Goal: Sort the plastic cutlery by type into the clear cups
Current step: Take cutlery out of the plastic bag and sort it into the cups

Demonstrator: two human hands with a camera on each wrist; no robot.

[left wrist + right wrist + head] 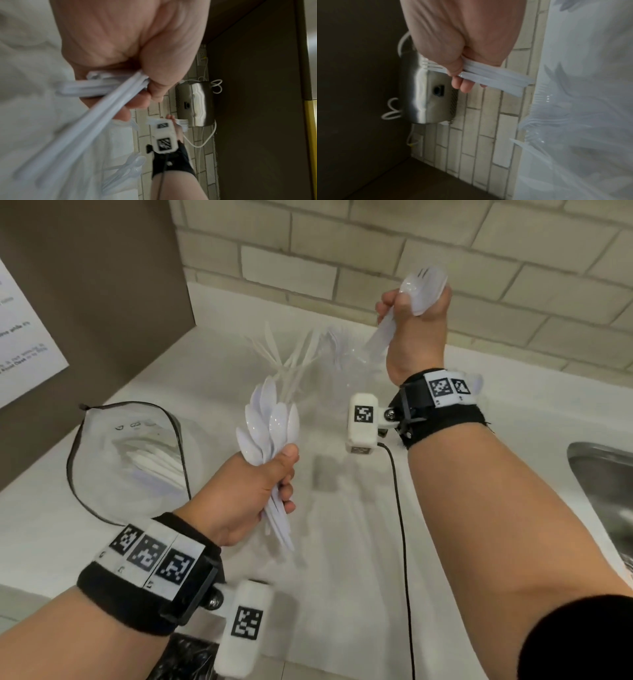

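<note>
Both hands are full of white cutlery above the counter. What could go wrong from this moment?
1. The left hand grips a big fanned bundle of spoons; some may slip out when it tips them into a cup.
2. The right hand holds several forks at once; one may miss its cup.
3. The clear cups are hard to see and already hold cutlery, so a bump may topple one.

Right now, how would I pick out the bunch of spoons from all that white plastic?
Start at the white counter below the tiled wall. Over its middle, the left hand grips the bunch of spoons, fanned upward. Their smooth oval bowls set them apart from the pronged forks in the right hand and the cutlery standing in the clear cups behind.
</note>
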